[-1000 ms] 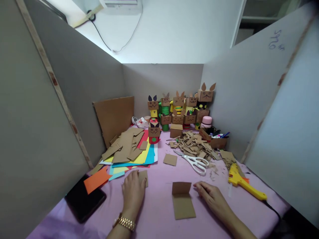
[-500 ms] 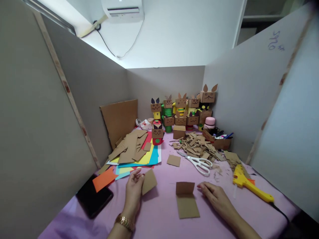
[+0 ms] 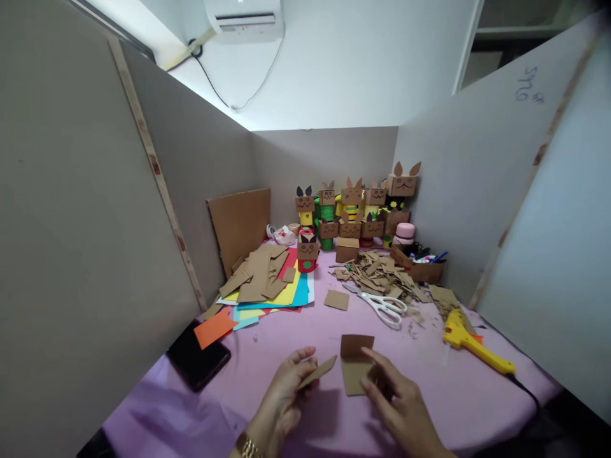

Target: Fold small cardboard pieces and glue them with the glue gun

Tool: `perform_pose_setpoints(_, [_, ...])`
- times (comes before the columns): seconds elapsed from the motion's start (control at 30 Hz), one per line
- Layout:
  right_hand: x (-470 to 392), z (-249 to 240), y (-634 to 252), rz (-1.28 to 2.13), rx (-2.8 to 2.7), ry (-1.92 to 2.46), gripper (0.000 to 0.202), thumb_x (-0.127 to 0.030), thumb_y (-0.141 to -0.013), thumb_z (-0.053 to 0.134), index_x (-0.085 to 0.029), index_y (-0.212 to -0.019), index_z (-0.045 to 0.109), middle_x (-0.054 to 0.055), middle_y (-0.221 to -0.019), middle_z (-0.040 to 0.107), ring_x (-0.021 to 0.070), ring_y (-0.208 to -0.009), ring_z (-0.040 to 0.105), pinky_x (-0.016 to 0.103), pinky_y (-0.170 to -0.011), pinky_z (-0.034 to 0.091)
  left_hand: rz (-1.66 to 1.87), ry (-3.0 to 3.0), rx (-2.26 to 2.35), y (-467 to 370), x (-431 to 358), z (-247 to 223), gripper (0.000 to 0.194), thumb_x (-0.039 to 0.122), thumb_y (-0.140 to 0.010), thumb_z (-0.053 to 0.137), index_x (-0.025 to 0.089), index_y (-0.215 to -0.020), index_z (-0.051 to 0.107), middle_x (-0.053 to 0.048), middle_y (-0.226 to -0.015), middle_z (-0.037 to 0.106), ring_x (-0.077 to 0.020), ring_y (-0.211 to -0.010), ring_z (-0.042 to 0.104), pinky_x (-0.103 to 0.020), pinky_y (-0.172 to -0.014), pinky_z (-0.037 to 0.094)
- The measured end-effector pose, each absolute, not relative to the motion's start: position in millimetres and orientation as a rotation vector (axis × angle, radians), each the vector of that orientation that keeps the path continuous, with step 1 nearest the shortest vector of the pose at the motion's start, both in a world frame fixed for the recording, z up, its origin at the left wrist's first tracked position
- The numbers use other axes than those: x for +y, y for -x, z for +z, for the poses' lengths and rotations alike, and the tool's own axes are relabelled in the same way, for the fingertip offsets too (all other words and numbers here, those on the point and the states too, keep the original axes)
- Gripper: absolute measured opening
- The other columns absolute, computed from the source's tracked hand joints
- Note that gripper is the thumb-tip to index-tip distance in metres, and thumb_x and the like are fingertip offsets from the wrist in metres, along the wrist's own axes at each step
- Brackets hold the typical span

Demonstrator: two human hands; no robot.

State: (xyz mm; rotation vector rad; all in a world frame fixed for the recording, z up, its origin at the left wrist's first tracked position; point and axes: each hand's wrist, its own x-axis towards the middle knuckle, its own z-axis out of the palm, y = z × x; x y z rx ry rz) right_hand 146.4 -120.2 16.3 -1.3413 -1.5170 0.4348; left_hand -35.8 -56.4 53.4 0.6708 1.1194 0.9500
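My left hand (image 3: 292,385) holds a small cardboard square (image 3: 319,372) tilted above the cloth, pinched between thumb and fingers. To its right, two joined cardboard pieces (image 3: 354,375) stand in an L shape, one lying flat and one upright at the far side. Over their right edge is my right hand (image 3: 396,394), thumb and index finger spread apart with nothing visible between them. Whether its fingertips touch the cardboard I cannot tell. Farther back lies another loose cardboard square (image 3: 337,299), beside white-handled scissors (image 3: 384,308).
A yellow glue gun (image 3: 470,343) with a cord lies at right. Behind are cardboard scraps (image 3: 377,273), several cardboard animal figures (image 3: 352,195) and a small box (image 3: 347,250). At left are coloured sheets (image 3: 300,296), an orange paper (image 3: 214,327) and a black phone-like slab (image 3: 198,362).
My left hand has moved right with the cardboard square, now seen nearly edge-on. My right hand has moved left over the L-shaped cardboard and spread its fingers. The view has shifted slightly.
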Motion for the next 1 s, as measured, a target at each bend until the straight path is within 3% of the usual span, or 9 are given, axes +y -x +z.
perform_pose_setpoints(0.07, [-125,19,-136,0.441,-1.636,1.227,0.038,-0.035,-0.087,0.052,-0.022,-0.122,0.055,0.002,-0.075,0.065,0.0147,-0.058,0.059,0.022,-0.056,0.048,0.893,-0.72,1.097,27,-67,47,0.027,0.005,-0.067,0.059,0.015,-0.091,0.053,0.006,-0.057,0.059,-0.005,-0.038,0.052,-0.013,-0.038,0.035])
perform_pose_setpoints(0.17, [-130,20,-140,0.473,-1.671,1.143,0.021,-0.031,-0.088,0.05,-0.024,-0.096,0.069,0.004,-0.08,0.066,0.0169,-0.072,0.063,0.023,-0.064,0.049,0.801,-0.817,1.083,17,-76,35,0.021,0.019,-0.066,0.063,0.015,-0.086,0.056,0.002,-0.063,0.063,-0.0059,-0.034,0.05,-0.015,-0.034,0.032])
perform_pose_setpoints(0.27, [-133,17,-157,0.599,-1.455,1.28,0.023,-0.037,-0.087,0.052,-0.021,-0.087,0.07,0.004,-0.074,0.066,0.0178,-0.069,0.062,0.023,-0.062,0.048,0.809,-0.972,1.076,15,-77,28,0.031,0.042,-0.069,0.064,0.015,-0.084,0.059,-0.001,-0.076,0.065,-0.0055,-0.031,0.048,-0.018,-0.031,0.027])
perform_pose_setpoints(0.33, [-132,16,-168,0.659,-1.31,1.362,0.029,-0.043,-0.084,0.055,-0.019,-0.087,0.071,0.004,-0.07,0.066,0.0186,-0.066,0.06,0.024,-0.06,0.048,0.856,-1.075,1.065,16,-76,28,0.035,0.048,-0.07,0.063,0.016,-0.083,0.061,0.0,-0.077,0.064,-0.006,-0.038,0.051,-0.018,-0.035,0.029])
perform_pose_setpoints(0.43, [-128,17,-175,0.694,-1.244,1.377,0.033,-0.047,-0.081,0.057,-0.017,-0.083,0.072,0.004,-0.07,0.065,0.0199,-0.068,0.06,0.026,-0.062,0.047,0.899,-1.336,1.049,16,-75,31,0.028,0.04,-0.072,0.066,0.017,-0.087,0.066,0.0,-0.072,0.063,-0.0106,-0.054,0.056,-0.019,-0.046,0.038])
perform_pose_setpoints(0.63, [-119,21,-177,0.835,-1.402,1.369,0.029,-0.041,-0.086,0.052,-0.019,-0.077,0.069,0.004,-0.076,0.068,0.0199,-0.073,0.06,0.026,-0.067,0.045,0.854,-1.811,1.108,10,-69,29,0.017,0.023,-0.079,0.056,0.02,-0.092,0.067,-0.005,-0.088,0.07,-0.0196,-0.076,0.064,-0.026,-0.068,0.047])
perform_pose_setpoints(0.77, [-116,19,-183,0.752,-1.519,1.441,0.029,-0.035,-0.089,0.049,-0.019,-0.071,0.065,0.003,-0.07,0.064,0.0173,-0.066,0.057,0.025,-0.062,0.042,0.795,-1.861,1.088,7,-66,25,0.015,0.023,-0.083,0.052,0.021,-0.079,0.066,-0.003,-0.081,0.071,-0.0199,-0.077,0.064,-0.026,-0.069,0.046])
perform_pose_setpoints(1.0, [-118,12,-185,0.67,-1.616,1.557,0.029,-0.032,-0.091,0.043,-0.019,-0.073,0.062,0.002,-0.068,0.058,0.0164,-0.065,0.055,0.026,-0.061,0.039,0.745,-2.009,1.114,8,-68,21,0.014,0.024,-0.086,0.05,0.022,-0.081,0.063,-0.003,-0.079,0.068,-0.0193,-0.075,0.063,-0.027,-0.067,0.046])
